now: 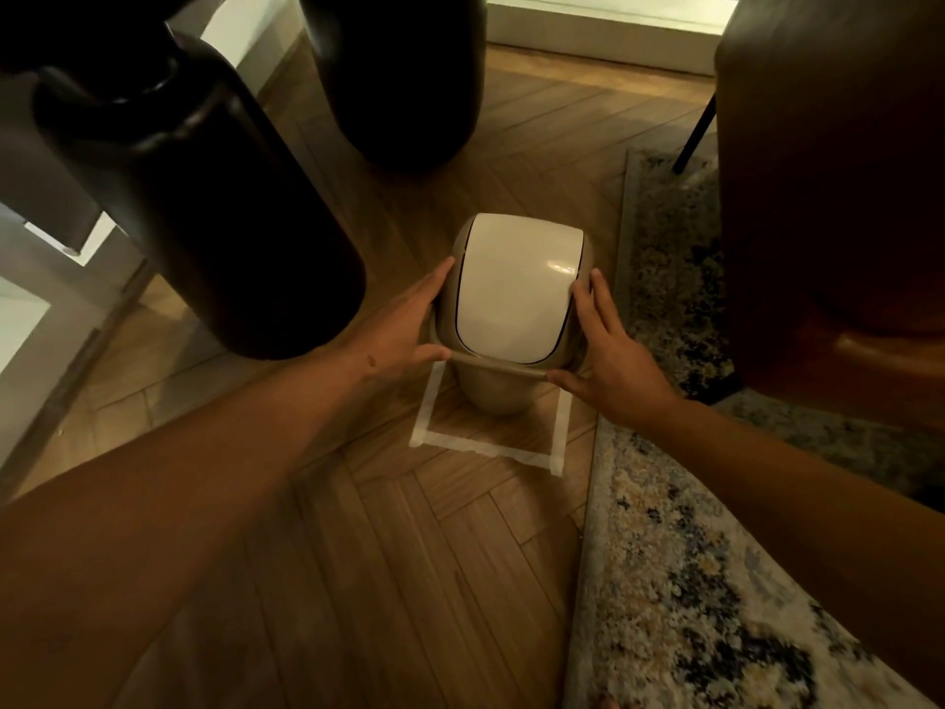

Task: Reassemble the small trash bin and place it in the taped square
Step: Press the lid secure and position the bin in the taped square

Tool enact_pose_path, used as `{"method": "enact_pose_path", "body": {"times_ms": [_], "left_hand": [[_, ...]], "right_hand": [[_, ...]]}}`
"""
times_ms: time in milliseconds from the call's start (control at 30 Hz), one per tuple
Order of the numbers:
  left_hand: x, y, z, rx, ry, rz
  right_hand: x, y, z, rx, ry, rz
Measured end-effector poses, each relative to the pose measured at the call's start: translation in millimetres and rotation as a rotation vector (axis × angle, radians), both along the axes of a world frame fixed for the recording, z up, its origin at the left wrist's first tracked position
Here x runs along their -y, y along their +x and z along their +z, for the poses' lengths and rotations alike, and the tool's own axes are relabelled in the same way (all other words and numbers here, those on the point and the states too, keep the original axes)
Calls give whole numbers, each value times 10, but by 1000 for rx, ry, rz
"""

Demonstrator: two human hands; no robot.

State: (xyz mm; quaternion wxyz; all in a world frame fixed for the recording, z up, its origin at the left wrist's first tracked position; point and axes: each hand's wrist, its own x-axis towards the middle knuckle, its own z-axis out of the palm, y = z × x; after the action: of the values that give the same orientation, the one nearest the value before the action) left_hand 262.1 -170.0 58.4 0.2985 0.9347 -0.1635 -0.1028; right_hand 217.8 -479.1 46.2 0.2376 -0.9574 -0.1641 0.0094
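A small beige trash bin [498, 391] stands upright on the wooden floor inside a square of white tape [483, 446]. Its domed top with a white swing lid [511, 284] sits on the bin body. My left hand [396, 332] presses against the left side of the top, thumb at the rim. My right hand [611, 353] holds the right side, thumb under the rim's front edge. The far side of the taped square is hidden behind the bin.
Two large dark vases [204, 197] [404, 79] stand to the left and behind the bin. A patterned rug [680, 580] lies at the right, with a brown chair [833, 197] over it. A white wall base [603, 38] runs along the back.
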Motion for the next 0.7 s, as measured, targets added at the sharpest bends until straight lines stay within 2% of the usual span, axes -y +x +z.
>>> {"method": "enact_pose_path", "body": {"times_ms": [533, 700], "left_hand": [[21, -22, 5, 8, -20, -3], [11, -3, -52, 45, 31, -19]], "right_hand": [[13, 10, 44, -8, -26, 14], [22, 10, 31, -6, -32, 21]]}}
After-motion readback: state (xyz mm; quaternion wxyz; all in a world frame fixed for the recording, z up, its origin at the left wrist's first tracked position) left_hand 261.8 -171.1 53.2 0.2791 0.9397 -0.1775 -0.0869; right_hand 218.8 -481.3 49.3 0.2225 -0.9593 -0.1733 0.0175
